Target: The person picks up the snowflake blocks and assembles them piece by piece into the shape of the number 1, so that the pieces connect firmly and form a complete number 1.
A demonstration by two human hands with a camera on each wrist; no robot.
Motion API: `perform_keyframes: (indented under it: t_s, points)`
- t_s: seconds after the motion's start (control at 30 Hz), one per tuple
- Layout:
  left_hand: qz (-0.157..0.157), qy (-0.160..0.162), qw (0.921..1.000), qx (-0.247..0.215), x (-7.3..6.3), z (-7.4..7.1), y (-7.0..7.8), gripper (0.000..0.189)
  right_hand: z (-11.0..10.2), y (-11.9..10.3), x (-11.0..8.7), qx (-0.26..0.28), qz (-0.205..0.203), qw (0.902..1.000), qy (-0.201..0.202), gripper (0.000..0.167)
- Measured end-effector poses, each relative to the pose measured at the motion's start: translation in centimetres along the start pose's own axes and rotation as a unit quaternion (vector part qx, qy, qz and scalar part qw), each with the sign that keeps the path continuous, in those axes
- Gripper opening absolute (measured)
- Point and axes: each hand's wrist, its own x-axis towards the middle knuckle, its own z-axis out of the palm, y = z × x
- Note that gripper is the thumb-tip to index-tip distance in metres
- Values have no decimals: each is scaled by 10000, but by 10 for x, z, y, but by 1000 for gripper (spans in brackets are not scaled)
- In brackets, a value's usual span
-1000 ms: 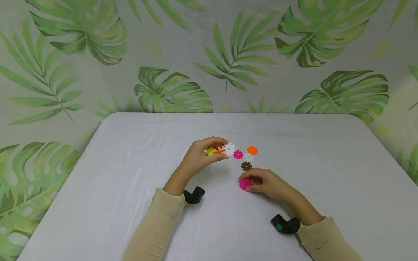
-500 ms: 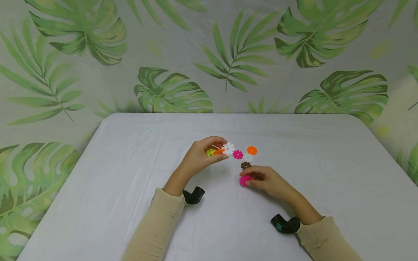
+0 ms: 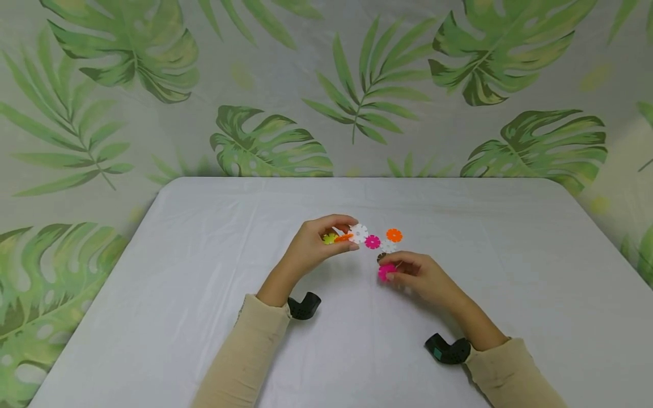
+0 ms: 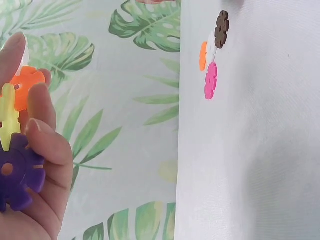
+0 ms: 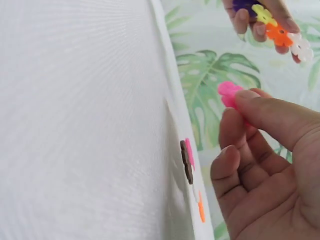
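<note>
R hand (image 3: 420,275), pinching pink disc (image 3: 385,273), part-hides brown disc (image 3: 381,256) (head cam).

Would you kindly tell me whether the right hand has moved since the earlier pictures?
Yes, the right hand has moved slightly toward the table's far edge.

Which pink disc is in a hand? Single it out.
The held pink disc, pinched by the right hand; the other pink disc lies on the table.
</note>
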Motion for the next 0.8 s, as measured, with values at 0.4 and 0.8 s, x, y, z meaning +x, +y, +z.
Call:
perform_keyframes:
  t_s: [0.4,0.8]
  points:
    - [-55,26,9999,132,-3,-2,14,33,-13,-9,4,436,-190,9985,266,28]
    - [16,2,9999,119,-3,-4,14,33,-23,-31,21,376,-800,9940,642,29]
